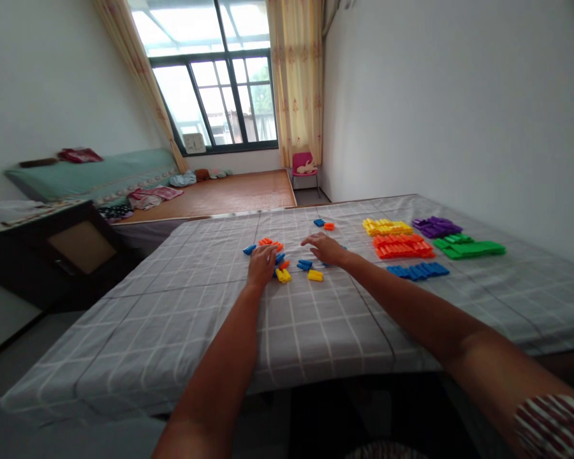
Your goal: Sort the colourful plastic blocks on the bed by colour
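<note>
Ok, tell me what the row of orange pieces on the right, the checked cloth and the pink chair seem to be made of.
Row of orange pieces: probably plastic, slightly shiny, given the bright, even colour.
Checked cloth: woven fabric, matte; it wrinkles and drapes over the edge.
Pink chair: likely a smooth plastic back; the thin legs could be metal.

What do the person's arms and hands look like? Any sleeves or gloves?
The left hand and right hand are bare, without gloves, and both forearms are uncovered. A short, dark-red-and-white striped fabric sleeve shows on the right arm; none shows on the left.
</note>
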The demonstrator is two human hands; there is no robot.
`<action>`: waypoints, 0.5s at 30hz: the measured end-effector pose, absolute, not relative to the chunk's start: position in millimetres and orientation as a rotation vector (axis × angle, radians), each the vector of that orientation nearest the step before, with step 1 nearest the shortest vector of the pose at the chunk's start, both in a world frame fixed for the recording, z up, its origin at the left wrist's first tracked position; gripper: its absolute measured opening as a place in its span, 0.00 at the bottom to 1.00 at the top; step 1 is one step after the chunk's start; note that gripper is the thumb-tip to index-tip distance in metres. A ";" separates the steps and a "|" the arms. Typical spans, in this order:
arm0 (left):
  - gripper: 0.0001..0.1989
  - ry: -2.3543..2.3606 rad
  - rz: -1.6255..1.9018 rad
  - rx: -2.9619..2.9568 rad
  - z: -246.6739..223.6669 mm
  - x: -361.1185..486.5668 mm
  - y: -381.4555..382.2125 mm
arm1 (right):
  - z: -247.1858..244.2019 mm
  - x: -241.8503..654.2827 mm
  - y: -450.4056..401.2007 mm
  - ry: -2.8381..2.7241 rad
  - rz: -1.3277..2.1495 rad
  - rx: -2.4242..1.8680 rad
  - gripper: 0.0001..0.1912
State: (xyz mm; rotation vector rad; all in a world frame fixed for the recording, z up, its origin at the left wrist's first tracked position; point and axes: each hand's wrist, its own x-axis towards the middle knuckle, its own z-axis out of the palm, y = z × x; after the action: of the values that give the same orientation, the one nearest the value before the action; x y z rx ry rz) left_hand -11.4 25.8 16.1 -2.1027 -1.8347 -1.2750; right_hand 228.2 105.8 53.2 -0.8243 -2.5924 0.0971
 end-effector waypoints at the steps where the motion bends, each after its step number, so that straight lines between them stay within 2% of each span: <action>1: 0.16 -1.847 -1.274 -2.069 15.2 -15.4 26.2 | 53.6 221.4 104.9 -2.650 0.128 -0.747 0.24; 5: 0.17 -1.896 -1.257 -2.022 11.7 -28.8 26.5 | 56.0 205.1 103.4 -2.934 0.309 -0.606 0.30; 9: 0.17 -1.955 -1.241 -1.992 12.2 -32.2 26.4 | 58.8 204.7 100.6 -3.025 0.425 -0.611 0.28; 15: 0.18 -2.091 -1.183 -2.016 19.9 -31.5 23.4 | 63.1 224.5 77.1 -2.712 0.366 -0.749 0.21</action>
State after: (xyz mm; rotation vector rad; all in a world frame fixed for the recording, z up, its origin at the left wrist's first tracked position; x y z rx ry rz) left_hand -31.5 23.4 19.9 -2.0158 -2.0911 -1.1834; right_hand 224.5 77.1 63.1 -0.7491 -2.7120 0.3663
